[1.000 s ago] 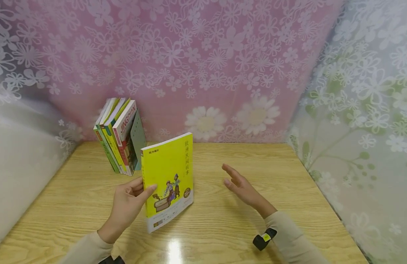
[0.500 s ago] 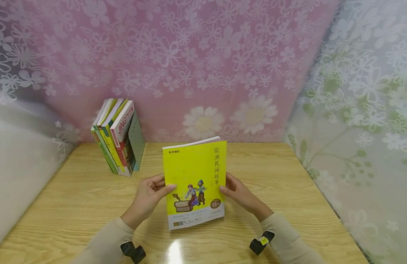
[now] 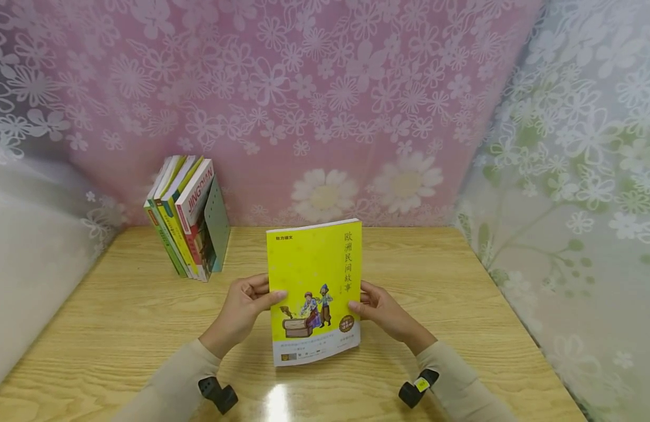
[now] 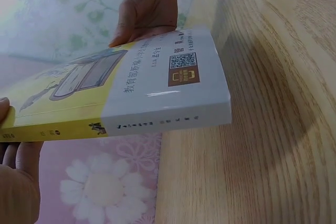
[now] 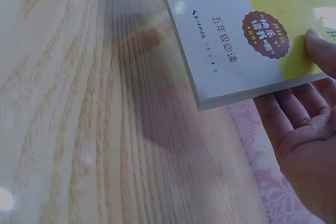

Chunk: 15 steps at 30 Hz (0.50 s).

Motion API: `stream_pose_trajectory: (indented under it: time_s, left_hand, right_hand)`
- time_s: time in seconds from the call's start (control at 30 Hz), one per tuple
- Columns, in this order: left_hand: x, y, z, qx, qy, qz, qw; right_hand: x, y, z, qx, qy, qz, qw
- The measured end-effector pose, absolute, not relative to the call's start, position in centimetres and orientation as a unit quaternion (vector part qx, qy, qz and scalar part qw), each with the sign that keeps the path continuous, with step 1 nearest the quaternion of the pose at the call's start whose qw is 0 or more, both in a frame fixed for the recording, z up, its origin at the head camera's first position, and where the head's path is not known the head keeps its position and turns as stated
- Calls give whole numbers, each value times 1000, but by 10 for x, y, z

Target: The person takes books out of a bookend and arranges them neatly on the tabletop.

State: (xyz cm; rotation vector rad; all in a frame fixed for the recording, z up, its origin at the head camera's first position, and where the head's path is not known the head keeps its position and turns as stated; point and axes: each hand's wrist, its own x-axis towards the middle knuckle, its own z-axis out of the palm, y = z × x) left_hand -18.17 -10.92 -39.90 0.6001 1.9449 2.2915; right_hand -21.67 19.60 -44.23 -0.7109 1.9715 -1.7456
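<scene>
A yellow paperback book (image 3: 314, 269) with a white lower band stands nearly upright between my two hands, its front cover facing me. My left hand (image 3: 242, 310) grips the spine side, thumb on the cover and fingers behind. On the opposite edge my right hand (image 3: 385, 313) pinches the book the same way. In the left wrist view the spine and white band of the book (image 4: 163, 87) show above the wood, with its shadow beside it. The right wrist view shows the lower corner of the book (image 5: 226, 40) and my right thumb on its cover.
Several books (image 3: 179, 223) stand in a leaning row at the back left of the wooden table (image 3: 409, 264), against a pale green bookend (image 3: 218, 225). A pink floral backdrop (image 3: 325, 117) rises behind the table, and pale floral sheets (image 3: 583, 205) flank its sides.
My left hand has brought the book rightward and turned its cover to face me. My right hand, apart from it a second ago, now holds its right edge.
</scene>
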Motion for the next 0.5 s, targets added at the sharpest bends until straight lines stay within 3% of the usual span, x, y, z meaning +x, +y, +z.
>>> stream_pose_trajectory:
  time_s: [0.5]
  left_hand:
    - [-184,-115,-390,123,678,724,36]
  right_hand:
    - [-208,184,-440,-243,699,-657,142]
